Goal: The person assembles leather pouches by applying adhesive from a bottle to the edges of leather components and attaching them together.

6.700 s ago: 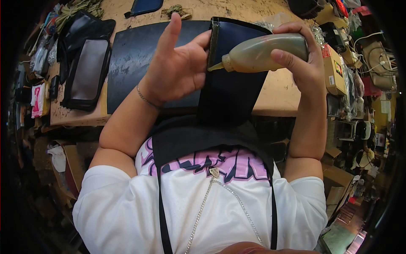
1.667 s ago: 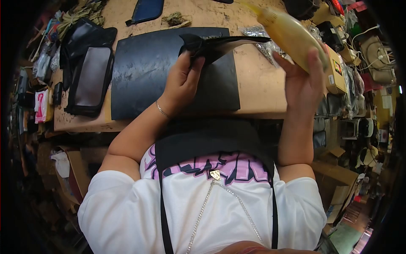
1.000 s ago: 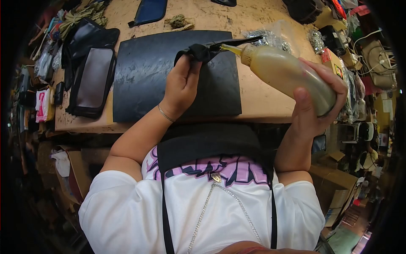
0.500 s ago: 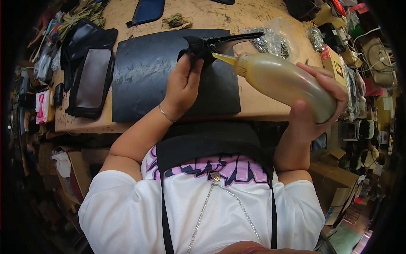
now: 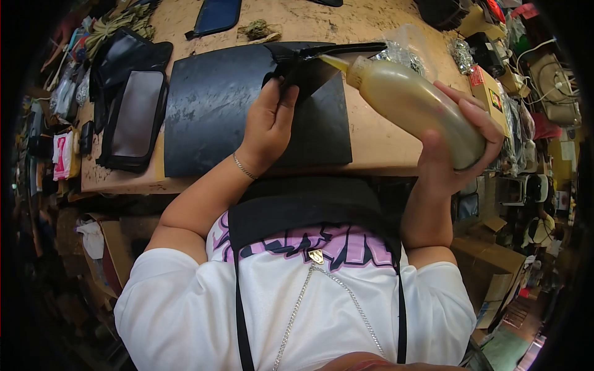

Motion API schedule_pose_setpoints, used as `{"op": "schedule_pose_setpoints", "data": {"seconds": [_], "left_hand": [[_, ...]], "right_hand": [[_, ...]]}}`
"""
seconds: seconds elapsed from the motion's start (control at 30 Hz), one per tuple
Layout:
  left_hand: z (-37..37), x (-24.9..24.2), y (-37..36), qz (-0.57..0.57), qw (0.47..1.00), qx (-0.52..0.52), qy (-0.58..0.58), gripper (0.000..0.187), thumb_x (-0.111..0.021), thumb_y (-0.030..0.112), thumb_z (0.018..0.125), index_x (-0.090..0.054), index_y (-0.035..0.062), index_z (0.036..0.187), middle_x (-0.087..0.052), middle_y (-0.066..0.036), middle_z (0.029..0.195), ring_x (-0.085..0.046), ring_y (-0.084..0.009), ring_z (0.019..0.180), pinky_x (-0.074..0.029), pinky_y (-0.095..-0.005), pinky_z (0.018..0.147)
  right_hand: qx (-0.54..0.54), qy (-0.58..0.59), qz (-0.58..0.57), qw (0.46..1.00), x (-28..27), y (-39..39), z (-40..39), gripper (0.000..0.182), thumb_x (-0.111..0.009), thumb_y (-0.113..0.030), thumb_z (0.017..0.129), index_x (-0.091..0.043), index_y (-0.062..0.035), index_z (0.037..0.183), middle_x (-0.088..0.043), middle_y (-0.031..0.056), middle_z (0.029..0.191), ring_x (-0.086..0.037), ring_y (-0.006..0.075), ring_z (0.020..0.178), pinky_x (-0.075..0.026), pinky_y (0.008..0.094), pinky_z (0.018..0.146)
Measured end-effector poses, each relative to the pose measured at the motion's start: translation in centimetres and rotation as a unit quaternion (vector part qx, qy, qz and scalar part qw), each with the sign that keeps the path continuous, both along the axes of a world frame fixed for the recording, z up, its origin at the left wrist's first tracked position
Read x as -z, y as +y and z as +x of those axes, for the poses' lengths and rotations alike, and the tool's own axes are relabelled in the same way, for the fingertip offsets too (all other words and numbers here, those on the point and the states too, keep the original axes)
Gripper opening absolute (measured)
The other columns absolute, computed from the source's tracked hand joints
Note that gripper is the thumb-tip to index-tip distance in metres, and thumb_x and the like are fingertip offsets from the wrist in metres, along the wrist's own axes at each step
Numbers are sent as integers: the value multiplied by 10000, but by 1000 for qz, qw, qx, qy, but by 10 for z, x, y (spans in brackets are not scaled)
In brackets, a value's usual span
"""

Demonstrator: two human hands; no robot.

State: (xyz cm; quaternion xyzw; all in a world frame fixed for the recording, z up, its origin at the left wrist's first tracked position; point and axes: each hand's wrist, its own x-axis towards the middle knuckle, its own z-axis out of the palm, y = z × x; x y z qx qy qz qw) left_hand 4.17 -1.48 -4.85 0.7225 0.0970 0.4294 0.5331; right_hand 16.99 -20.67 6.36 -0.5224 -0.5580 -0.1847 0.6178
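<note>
My left hand (image 5: 270,127) is closed around a folded black leather-like piece (image 5: 312,77), holding it up over a black board. A flap of it stretches out to the right. In my right hand (image 5: 461,148) is a yellowish squeeze bottle (image 5: 417,102), tilted with its base low and its pointed nozzle aimed left. The nozzle tip is at the upper edge of the black piece; whether it touches is hard to tell. Beneath lies the black board (image 5: 210,111) on the worktable.
Black zip pouches (image 5: 133,117) lie at the left of the worktable (image 5: 383,139). A dark blue pouch (image 5: 216,15) sits at the back, near a dried-looking scrap (image 5: 258,29). Plastic bags of metal parts (image 5: 402,55) and a small box (image 5: 487,93) are at the right.
The bottle has moved up and slightly right, its nozzle now higher along the black piece. The black piece has turned and shows more of its broad side.
</note>
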Motion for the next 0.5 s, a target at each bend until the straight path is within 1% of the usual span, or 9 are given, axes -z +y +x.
{"op": "schedule_pose_setpoints", "data": {"seconds": [0.1,0.17,0.23,0.3,0.37,0.43,0.5], "left_hand": [[0,-2,0,10,1000,-4,9,120,-544,137,1014,-568,20,1019,-479,-34,705,-424,-113,631,-385,-271,584],[-1,-3,-1,15,1000,-4,26,119,-545,137,1014,-567,20,1011,-477,-32,702,-423,-110,630,-384,-271,581],[-3,-4,-3,10,999,-2,49,119,-547,137,1014,-566,20,1005,-474,-30,697,-421,-108,628,-383,-272,577],[-2,-4,-5,8,999,0,34,118,-549,136,1013,-565,20,1001,-472,-27,692,-418,-109,623,-381,-273,574],[-1,-3,-4,3,1000,4,26,120,-549,137,1013,-564,19,998,-473,-25,694,-416,-110,624,-381,-272,575],[-1,0,-4,-7,1000,10,24,124,-546,139,1015,-563,18,996,-477,-24,703,-417,-109,632,-381,-270,581],[-1,1,-4,-5,1000,6,18,127,-542,140,1017,-564,16,1000,-482,-24,714,-420,-112,641,-384,-270,589]], "right_hand": [[-32,32,29,999,-3,-1,-1,584,-852,-135,767,-472,-4,1191,-617,233,1083,-655,314,1021,-536,392,876],[-17,32,20,999,-4,-1,-4,571,-832,-169,788,-468,-5,1197,-618,251,1093,-648,329,1034,-523,416,903],[31,22,-21,999,-4,0,-7,555,-793,-242,830,-461,-5,1205,-619,285,1112,-632,360,1059,-497,463,954],[43,4,-41,998,-2,0,-7,560,-798,-260,829,-464,-8,1201,-620,279,1112,-632,360,1063,-500,456,954],[47,-12,-32,998,1,2,-4,568,-818,-238,811,-469,-6,1193,-626,262,1096,-641,339,1042,-513,430,927],[45,-26,6,999,5,4,2,583,-854,-178,777,-474,0,1181,-639,232,1064,-659,298,999,-535,382,873],[39,-14,7,999,7,3,2,583,-853,-186,780,-472,2,1179,-639,233,1062,-658,299,998,-535,380,871]]}}
